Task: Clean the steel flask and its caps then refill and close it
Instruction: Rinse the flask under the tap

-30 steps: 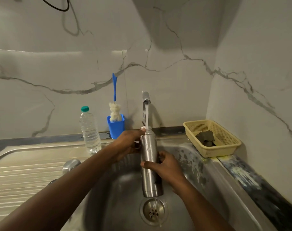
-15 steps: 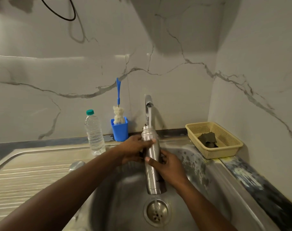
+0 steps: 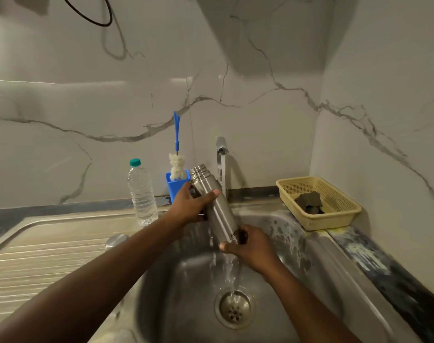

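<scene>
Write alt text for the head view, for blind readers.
A tilted, uncapped steel flask is held over a sink while the tap runs, left hand near its neck, right hand at its base. A plastic bottle, brush and basket stand behind.

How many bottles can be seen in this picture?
2. The steel flask is held tilted over the sink by the left hand and right hand. The plastic water bottle stands behind the draining board, left of the blue cup. I see no others.
</scene>
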### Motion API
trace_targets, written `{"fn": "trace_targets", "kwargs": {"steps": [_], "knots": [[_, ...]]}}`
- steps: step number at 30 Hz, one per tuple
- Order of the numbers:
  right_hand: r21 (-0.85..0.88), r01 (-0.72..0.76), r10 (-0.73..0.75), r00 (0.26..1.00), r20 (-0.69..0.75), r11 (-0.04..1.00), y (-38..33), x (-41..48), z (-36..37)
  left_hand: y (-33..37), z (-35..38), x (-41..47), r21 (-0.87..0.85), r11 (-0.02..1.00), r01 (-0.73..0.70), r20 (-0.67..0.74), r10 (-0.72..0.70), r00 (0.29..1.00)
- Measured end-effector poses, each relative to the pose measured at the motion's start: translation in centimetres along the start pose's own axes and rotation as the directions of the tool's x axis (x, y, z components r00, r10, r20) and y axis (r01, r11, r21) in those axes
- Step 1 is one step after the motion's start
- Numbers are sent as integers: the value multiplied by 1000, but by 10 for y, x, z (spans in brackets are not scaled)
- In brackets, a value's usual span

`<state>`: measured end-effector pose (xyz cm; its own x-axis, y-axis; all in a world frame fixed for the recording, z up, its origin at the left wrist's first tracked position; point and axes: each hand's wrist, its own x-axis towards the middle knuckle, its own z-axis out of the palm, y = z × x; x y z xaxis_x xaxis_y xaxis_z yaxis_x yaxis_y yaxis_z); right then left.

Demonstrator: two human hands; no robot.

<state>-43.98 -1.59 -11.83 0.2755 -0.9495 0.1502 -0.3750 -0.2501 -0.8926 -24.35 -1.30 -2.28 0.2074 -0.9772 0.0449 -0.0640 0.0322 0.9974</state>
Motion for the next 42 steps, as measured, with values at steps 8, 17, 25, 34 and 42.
{"fn": "trace_targets", "kwargs": {"steps": [8, 17, 25, 34, 42], "knots": [[46, 151, -148, 987, -70, 987, -10, 0, 7, -5, 5, -2, 14, 999, -38, -15, 38, 999], [13, 78, -78, 996, -31, 997, -8, -6, 4, -13, 9, -2, 102, 994, -39, 57, 33, 998], [104, 57, -48, 995, -86, 993, -15, -6, 3, -28, 24, -5, 175, 981, 86, 157, -114, 981], [258, 7, -16, 999, 32, 966, -23, -12, 3, -19, 21, -2, 243, 966, 86, 129, -120, 984], [386, 29, -38, 999, 15, 922, -27, -9, 1, -17, 11, 2, 53, 988, 146, 141, -152, 978]]}}
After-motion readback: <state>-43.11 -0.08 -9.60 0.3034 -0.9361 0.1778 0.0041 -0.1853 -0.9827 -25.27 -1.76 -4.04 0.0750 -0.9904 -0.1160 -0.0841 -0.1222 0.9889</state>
